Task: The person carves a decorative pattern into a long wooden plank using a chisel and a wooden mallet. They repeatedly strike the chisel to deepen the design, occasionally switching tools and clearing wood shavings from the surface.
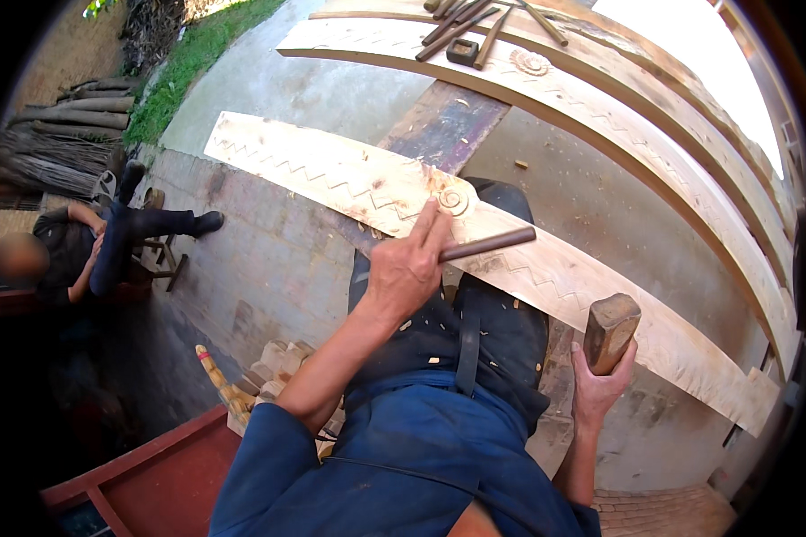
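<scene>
A long pale plank [304,174] lies slantwise across my lap, with a zigzag line cut along it. Near its middle is a round carved spiral [455,201]. My left hand [403,279] rests by the spiral, its index and middle fingers stretched onto the wood at the carving's edge. Tucked in that same hand is a carving chisel [497,242], its dark rod-like shaft pointing right; its cutting end is hidden. To the right, my right hand [603,383] grips a worn wooden mallet block [613,324] upright beside the plank's near edge.
Beyond lies another carved beam [591,112] with a flower relief [530,62]. Several chisels [461,31] and a small dark square box [462,52] sit on it. Wood chips dot my dark trousers. At left a person [90,233] sits near stacked logs [76,116].
</scene>
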A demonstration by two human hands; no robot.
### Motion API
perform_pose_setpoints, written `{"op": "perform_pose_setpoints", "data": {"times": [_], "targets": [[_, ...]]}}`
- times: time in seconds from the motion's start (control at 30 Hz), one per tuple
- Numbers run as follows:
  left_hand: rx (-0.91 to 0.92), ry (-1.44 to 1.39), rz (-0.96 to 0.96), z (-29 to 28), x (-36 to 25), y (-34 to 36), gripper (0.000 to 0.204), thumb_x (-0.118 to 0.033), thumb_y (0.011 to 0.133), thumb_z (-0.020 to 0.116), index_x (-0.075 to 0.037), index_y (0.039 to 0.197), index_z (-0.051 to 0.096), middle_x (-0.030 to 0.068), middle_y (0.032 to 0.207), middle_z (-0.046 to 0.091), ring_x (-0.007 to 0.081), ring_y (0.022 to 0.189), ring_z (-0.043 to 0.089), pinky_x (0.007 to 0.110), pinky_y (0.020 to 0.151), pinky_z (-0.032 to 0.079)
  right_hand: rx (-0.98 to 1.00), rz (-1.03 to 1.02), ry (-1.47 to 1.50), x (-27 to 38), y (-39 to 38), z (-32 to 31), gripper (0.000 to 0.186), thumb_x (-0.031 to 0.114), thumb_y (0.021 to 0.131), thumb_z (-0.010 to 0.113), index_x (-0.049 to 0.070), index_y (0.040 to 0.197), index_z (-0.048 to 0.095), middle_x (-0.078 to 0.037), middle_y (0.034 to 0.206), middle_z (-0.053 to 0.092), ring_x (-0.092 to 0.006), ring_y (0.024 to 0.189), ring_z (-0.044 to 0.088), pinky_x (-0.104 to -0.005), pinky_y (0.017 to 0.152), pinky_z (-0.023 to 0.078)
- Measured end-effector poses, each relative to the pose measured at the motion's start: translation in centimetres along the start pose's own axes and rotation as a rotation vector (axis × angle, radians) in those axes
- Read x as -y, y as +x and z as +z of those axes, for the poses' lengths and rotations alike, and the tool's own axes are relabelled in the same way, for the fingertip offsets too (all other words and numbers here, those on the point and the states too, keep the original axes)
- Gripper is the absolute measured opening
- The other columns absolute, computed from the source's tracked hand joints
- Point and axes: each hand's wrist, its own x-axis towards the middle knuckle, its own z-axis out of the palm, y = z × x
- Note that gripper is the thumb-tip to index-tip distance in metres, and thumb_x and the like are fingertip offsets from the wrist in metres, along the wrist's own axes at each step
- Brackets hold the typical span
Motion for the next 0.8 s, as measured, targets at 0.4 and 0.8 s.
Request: {"op": "perform_pose_setpoints", "data": {"times": [0.4, 0.8], "targets": [[-0.059, -0.362, 0.480, 0.2, -5.6, 1.9, 0.037, -0.034, 0.100, 0.082, -0.002, 0.119, 0.079, -0.0021, 0.078, 0.054, 0.0127, 0.066, 0.053, 0.029, 0.059, 0.038, 0.080, 0.139, -0.267, 1.5, 2.8, -0.1, 0.080, 0.009, 0.076, 0.099, 0.004, 0.146, 0.060, -0.017, 0.125, 0.075, -0.0313, 0.114, 0.072, -0.0425, 0.104, 0.055], [-0.014, -0.413, 0.462, 3.3, -2.7, 3.2, 0.026, -0.024, 0.099, 0.083, 0.000, 0.105, 0.079, 0.0026, 0.084, 0.065, 0.0133, 0.068, 0.058, 0.028, 0.058, 0.044, 0.264, 0.123, -0.564, 3.2, 7.8, -2.4, 0.099, -0.009, 0.065, 0.098, 0.006, 0.156, 0.060, -0.019, 0.160, 0.062, -0.0384, 0.147, 0.061, -0.0446, 0.124, 0.049]]}}
